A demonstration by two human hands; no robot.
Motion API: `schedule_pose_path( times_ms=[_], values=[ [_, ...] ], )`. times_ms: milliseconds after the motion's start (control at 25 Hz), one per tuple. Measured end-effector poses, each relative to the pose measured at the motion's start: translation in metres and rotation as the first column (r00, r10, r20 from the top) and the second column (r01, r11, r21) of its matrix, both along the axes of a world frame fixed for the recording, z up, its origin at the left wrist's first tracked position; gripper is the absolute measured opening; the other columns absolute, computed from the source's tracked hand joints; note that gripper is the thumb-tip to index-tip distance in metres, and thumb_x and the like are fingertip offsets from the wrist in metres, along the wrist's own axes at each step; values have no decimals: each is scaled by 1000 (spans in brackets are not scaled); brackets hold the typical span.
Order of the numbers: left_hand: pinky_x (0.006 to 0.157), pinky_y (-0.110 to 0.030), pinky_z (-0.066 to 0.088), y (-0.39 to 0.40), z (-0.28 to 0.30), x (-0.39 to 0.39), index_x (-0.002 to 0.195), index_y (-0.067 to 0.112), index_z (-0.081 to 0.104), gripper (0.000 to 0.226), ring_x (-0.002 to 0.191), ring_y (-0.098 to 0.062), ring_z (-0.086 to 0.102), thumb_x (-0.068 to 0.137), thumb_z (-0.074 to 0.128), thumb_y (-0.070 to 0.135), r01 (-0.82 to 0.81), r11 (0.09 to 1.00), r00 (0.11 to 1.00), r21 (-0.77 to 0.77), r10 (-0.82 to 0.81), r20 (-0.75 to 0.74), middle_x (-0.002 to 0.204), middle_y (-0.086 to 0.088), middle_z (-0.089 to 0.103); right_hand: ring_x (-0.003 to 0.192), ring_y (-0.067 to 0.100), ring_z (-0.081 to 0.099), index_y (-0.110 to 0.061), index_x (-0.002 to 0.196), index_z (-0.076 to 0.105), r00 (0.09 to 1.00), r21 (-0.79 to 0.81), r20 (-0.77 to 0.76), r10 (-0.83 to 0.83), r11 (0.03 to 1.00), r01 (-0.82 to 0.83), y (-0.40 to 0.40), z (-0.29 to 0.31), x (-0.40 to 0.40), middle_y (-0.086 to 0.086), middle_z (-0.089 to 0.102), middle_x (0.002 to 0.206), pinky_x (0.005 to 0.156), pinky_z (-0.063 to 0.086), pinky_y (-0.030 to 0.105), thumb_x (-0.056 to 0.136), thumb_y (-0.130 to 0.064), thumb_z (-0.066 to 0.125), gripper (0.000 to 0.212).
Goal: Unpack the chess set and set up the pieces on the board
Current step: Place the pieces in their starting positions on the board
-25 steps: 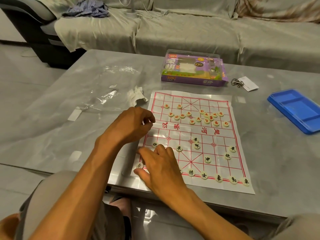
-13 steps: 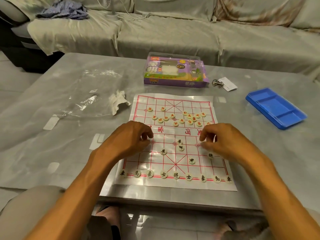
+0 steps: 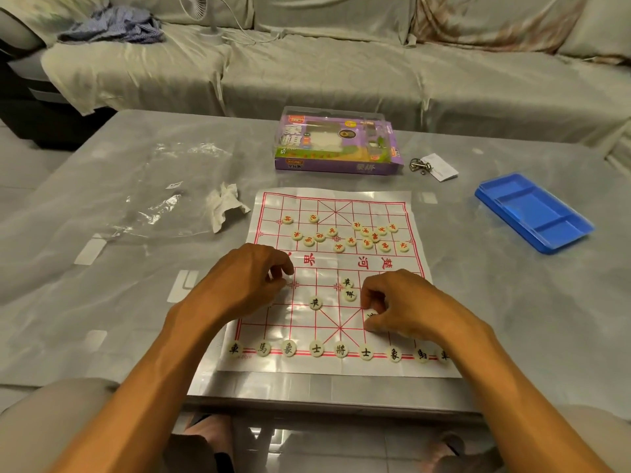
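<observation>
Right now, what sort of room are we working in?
Most likely a home living room: a covered sofa behind a low glass-topped table, and a small fan standing on the sofa.

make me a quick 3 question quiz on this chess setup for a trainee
1. True or false: the red-lettered pieces stand in a tidy row along the far edge of the board.
2. Multiple choice: what lies on the table to the right of the board? A) blue tray B) crumpled tissue C) clear plastic bag
3. Fill in: the nearest row holds nine ___-lettered pieces.

Key
1. False: they lie scattered in a loose cluster.
2. A. The tissue and bag lie to the left.
3. Black. Both hands, left and right, hover over the loose black pieces above that row.
</observation>
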State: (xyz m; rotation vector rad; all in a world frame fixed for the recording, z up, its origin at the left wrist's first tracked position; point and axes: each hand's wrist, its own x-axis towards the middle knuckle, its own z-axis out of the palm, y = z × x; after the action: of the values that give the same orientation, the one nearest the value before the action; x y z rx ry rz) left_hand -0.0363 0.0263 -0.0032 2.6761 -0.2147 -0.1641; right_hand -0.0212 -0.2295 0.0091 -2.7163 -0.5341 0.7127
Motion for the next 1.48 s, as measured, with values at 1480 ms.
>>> schedule_pose_path(
  times_ms=[1480],
  values=[
    [67,-18,45,10,15,0,105,26,68,21,82,-7,58,84,69,30,-72,997,996,-2,72,54,96,9,62,103,10,52,-31,118,55,949,225,310,-57,974,-15,44,-16,-2,-8,61,116,86,44,19,89,-26,66,32]
  ],
)
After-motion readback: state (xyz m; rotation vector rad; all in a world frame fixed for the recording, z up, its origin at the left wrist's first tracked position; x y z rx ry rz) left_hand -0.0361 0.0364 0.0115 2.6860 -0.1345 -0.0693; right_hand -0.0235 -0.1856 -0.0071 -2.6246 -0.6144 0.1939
